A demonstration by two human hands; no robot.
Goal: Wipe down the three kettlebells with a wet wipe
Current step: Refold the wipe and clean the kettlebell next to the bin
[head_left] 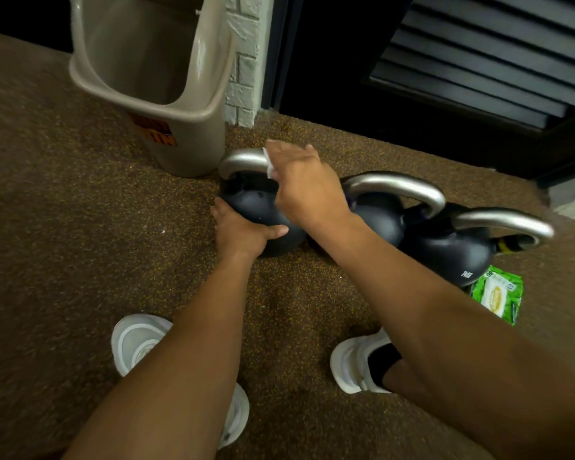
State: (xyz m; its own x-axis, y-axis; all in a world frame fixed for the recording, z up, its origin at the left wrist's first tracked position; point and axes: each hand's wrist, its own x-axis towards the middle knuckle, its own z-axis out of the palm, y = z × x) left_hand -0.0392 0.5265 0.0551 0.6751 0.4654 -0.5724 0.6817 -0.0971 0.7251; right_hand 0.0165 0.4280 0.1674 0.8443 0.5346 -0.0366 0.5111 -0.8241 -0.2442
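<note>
**Wiping the leftmost kettlebell's handle**

Three black kettlebells with silver handles sit in a row on the speckled rubber floor (pixel 63 200), bodies touching or nearly so. Left kettlebell (pixel 256 207) stands just beside a beige trash bin (pixel 166 94); middle kettlebell (pixel 379 217) and right kettlebell (pixel 452 247) run off to the right.

Right hand (pixel 306 184) is over the left kettlebell's handle, its grip curled round the right part of the handle with a white wet wipe (pixel 269 162) under the fingers; only an edge of the wipe shows. Left hand (pixel 243 230) rests on the near side of the same kettlebell's body, fingers wrapped round its left side and thumb laid across the front, steadying grip on the ball.

Green wet wipe pack (pixel 498 293) lies on the floor just beside the right kettlebell, near side. White sneakers, left (pixel 136 343) and right (pixel 356 363), are planted on the floor below the arms. White brick wall corner (pixel 244 61) behind the bin; dark louvered door (pixel 478 54) at right.
</note>
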